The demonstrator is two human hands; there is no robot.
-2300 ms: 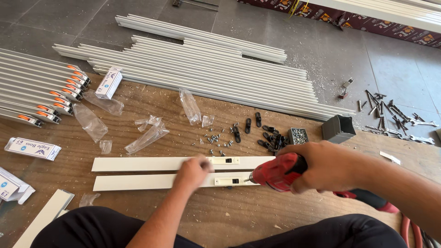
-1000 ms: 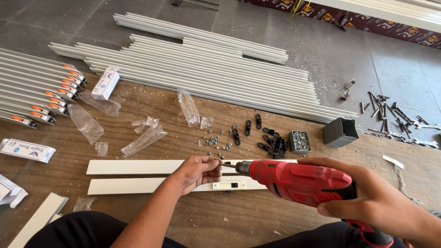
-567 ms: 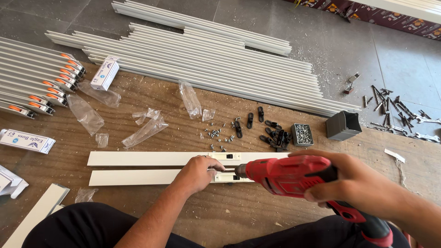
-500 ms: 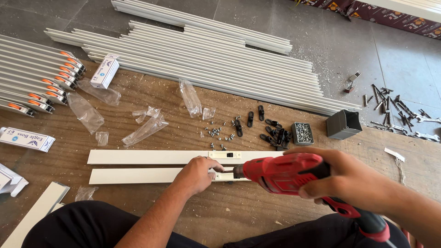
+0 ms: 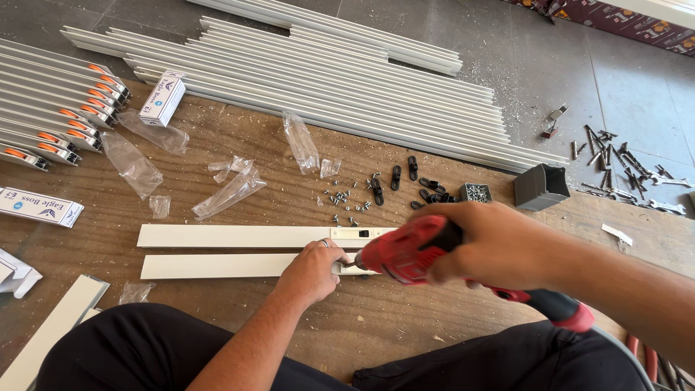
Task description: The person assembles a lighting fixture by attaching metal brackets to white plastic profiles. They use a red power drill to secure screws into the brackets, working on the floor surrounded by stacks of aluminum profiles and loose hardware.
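Drill (image 5: 409, 255), red, enclosed by right hand (image 5: 499, 242); tip meets nearer white rail (image 5: 217, 266). Left hand (image 5: 313, 269) presses rail flat. Advisable: bit square, pressure steady, fingers clear.

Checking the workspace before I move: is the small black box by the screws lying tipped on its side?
No, the black box stands upright, open top up.

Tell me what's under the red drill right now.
Under the red drill lies the end of the nearer white strip, pressed down by the left hand. The drill tip and any screw are covered by the drill and right hand.
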